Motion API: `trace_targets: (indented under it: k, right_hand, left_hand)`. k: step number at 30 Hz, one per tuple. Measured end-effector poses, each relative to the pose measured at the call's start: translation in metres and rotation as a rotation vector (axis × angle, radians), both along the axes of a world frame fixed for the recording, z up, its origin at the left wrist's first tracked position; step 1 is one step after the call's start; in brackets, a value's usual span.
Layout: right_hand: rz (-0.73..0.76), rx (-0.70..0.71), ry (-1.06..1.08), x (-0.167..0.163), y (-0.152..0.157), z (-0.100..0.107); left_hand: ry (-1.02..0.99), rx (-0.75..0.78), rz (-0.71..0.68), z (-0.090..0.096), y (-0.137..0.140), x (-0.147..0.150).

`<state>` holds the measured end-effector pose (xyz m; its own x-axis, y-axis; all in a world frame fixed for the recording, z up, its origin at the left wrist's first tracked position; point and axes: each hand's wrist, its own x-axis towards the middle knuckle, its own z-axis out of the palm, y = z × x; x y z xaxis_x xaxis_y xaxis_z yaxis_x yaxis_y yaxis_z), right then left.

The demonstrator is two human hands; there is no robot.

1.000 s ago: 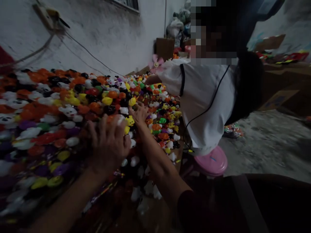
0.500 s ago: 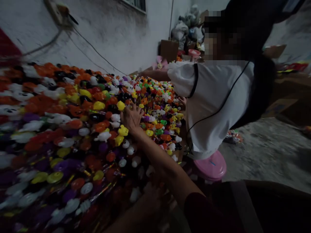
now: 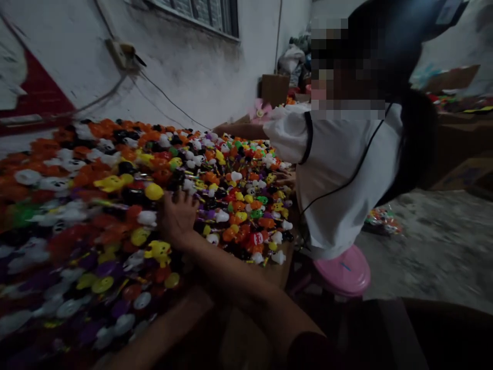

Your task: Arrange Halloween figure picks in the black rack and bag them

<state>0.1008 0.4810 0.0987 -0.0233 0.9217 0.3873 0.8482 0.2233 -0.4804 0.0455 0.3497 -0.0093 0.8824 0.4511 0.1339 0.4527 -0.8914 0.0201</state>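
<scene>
My right hand (image 3: 179,213) lies over a heap of small plastic figure toys (image 3: 111,270), fingers spread and pressed against them. A round yellow piece (image 3: 154,191) is just beyond its fingertips, and a yellow animal figure (image 3: 158,252) is to the left of its wrist. Below, my left forearm (image 3: 162,329) reaches in from the bottom edge. Its hand is lost in shadow near my right forearm, so its fingers do not show. The toys are white, orange, yellow, purple, black and green, many on shiny sticks.
On the right a co-worker in a white shirt (image 3: 339,174) leans over the same table, near a pink stool (image 3: 344,270). Cables hang on the wall (image 3: 200,72) behind the heap. Cardboard boxes (image 3: 274,90) and bags stand at the back.
My right hand has swept leftward, and the toys beside it have shifted left too. More bare brown table surface shows beneath my forearm. The view has turned slightly.
</scene>
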Motion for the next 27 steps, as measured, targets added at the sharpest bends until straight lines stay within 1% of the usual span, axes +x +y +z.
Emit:
trace_targets:
  k: [2,4,7,9,11,12,13,14,15,16,18,19,20,21,23,25,27]
  right_hand:
    - [0.025,-0.017,-0.042,0.002,-0.002,0.003]
    - [0.07,-0.024,-0.113,0.011,-0.002,0.01]
    - [0.167,-0.035,-0.27,0.034,0.0,0.03]
    - [0.212,-0.082,-0.344,0.051,0.001,0.045]
    - [0.238,-0.112,-0.35,0.075,0.003,0.055]
    - [0.261,-0.085,-0.323,0.091,0.003,0.054]
    - [0.289,-0.024,-0.275,0.11,0.001,0.049]
    - [0.316,0.067,-0.207,0.133,-0.001,0.04]
    - [0.335,0.184,-0.125,0.159,-0.006,0.027]
    - [0.273,0.306,-0.03,0.188,-0.012,0.01]
    - [0.022,0.487,0.136,0.244,-0.031,-0.03]
    - [-0.101,0.511,0.19,0.269,-0.041,-0.051]
    - [-0.187,0.48,0.215,0.289,-0.051,-0.07]
    - [-0.227,0.441,0.219,0.303,-0.059,-0.088]
    - [-0.231,0.315,0.213,0.312,-0.07,-0.116]
    - [-0.204,0.193,0.231,0.299,-0.074,-0.131]
    - [-0.204,0.116,0.273,0.271,-0.074,-0.136]
  left_hand:
    - [0.02,-0.041,-0.024,0.0,0.003,-0.019]
    - [0.065,-0.106,-0.039,-0.002,0.01,-0.035]
    - [0.114,-0.182,-0.015,-0.004,0.02,-0.045]
    - [0.095,-0.157,-0.012,-0.007,0.023,-0.044]
    - [0.05,-0.09,-0.033,-0.01,0.024,-0.04]
    - [0.019,-0.05,-0.045,-0.012,0.023,-0.039]
    - [-0.012,-0.01,-0.053,-0.014,0.021,-0.038]
    - [-0.036,0.03,-0.063,-0.015,0.02,-0.039]
    - [-0.061,0.076,-0.07,-0.017,0.019,-0.04]
    - [-0.09,0.127,-0.079,-0.018,0.018,-0.042]
    - [-0.122,0.203,-0.115,-0.019,0.018,-0.046]
    - [-0.129,0.218,-0.128,-0.018,0.019,-0.047]
    - [-0.141,0.221,-0.137,-0.017,0.02,-0.047]
    - [-0.143,0.212,-0.142,-0.014,0.02,-0.046]
    - [-0.125,0.186,-0.146,-0.007,0.021,-0.043]
    - [-0.085,0.166,-0.146,0.002,0.021,-0.038]
    - [-0.035,0.131,-0.113,0.011,0.019,-0.035]
